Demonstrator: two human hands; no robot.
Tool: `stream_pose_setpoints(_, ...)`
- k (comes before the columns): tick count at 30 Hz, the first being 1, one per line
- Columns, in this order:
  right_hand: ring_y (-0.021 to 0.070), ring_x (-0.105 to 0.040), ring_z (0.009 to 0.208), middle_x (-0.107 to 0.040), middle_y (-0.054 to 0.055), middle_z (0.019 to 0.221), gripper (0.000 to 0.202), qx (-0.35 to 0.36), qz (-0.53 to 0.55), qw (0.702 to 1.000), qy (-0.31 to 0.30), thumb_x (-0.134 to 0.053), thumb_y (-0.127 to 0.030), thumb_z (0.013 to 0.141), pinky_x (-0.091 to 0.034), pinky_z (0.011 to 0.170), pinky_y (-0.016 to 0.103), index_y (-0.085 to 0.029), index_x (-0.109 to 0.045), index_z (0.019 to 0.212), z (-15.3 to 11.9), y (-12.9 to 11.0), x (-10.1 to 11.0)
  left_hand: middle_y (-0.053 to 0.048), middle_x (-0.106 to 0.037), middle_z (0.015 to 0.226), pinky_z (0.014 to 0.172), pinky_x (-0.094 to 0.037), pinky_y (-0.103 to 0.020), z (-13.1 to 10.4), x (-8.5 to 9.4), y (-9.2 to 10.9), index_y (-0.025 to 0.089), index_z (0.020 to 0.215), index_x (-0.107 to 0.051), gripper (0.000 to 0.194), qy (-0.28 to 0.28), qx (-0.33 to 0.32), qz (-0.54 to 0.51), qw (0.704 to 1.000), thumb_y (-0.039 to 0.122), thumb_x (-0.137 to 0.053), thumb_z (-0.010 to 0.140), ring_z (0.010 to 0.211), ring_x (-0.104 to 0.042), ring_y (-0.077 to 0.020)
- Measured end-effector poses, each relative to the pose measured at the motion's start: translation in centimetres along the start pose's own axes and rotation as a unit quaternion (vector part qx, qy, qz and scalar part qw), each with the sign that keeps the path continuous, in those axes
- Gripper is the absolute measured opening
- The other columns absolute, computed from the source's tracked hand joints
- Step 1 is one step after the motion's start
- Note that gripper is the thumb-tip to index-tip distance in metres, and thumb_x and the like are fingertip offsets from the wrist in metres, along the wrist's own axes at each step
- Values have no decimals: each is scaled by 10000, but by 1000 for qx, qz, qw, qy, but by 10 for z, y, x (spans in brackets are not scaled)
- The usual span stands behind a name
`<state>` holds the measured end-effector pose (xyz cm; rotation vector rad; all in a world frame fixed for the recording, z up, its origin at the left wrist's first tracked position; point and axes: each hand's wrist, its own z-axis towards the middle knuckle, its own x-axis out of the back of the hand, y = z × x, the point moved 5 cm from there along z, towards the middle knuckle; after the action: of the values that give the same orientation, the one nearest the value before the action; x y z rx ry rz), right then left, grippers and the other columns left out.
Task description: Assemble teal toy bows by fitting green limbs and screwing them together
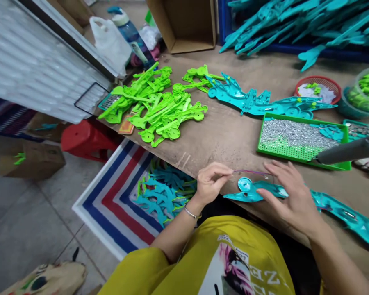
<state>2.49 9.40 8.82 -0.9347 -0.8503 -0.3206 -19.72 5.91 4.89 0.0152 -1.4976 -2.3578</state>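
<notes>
My left hand (213, 180) is closed, thumb and fingertips pinching one end of a thin purple cord (249, 171). The cord stretches rightward toward the fingers of my right hand (295, 198), which is open, thumb and fingers apart, over a long turquoise plastic part (341, 203). That part lies along the front edge of the table, and my right hand hides some of its middle. On its left section is a round turquoise disc (245, 184). I cannot tell whether my right fingers touch the cord.
Bright green plastic parts (169, 114) are heaped at left. Further back lie turquoise parts (249, 100). A green tray (301, 153) holds small silver pieces, with a dark rod-shaped tool (350, 149) above it. A red basket (335, 84) stands behind. A striped bag (110, 200) of parts sits below.
</notes>
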Motion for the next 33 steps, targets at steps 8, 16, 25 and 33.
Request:
stream_pose_setpoints(8, 183, -715, 796, -791, 18, 939, 198, -149, 191, 969, -46, -652, -402, 921, -538, 686, 290, -255, -778, 959, 24, 3, -31, -84, -741, 1101, 883, -560, -347, 24, 23, -7, 181, 1177, -651, 268, -129, -77, 168, 974, 240, -662, 916, 1015, -695, -188)
stream_pose_setpoints(16, 182, -677, 715, -786, 48, 896, 250, -244, 113, 962, 58, -673, -430, 878, -496, 626, 298, -222, -782, 963, -7, 44, -12, -103, -676, 1192, 990, -389, -491, 158, 152, -106, 174, 1132, -666, 239, -8, 69, 511, 857, 261, -588, 924, 1171, -547, -273)
stream_pose_setpoints(25, 198, -711, 787, -785, 60, 912, 213, -237, 100, 958, 128, -651, -379, 899, -543, 719, 319, -210, -771, 948, -22, 53, -17, -88, -691, 1121, 1084, -339, -505, 194, 171, -102, 100, 1091, -596, 327, -73, 125, 523, 840, 396, -607, 953, 1145, -550, -217)
stream_pose_setpoints(33, 209, -721, 810, -779, 66, 912, 188, -185, 24, 974, 131, -602, -327, 942, -559, 750, 341, -218, -755, 948, -17, 48, -29, -23, -618, 1108, 976, -530, -416, 124, 86, -5, 225, 1366, -462, 513, 70, -25, 155, 985, 447, -645, 942, 1035, -637, -183)
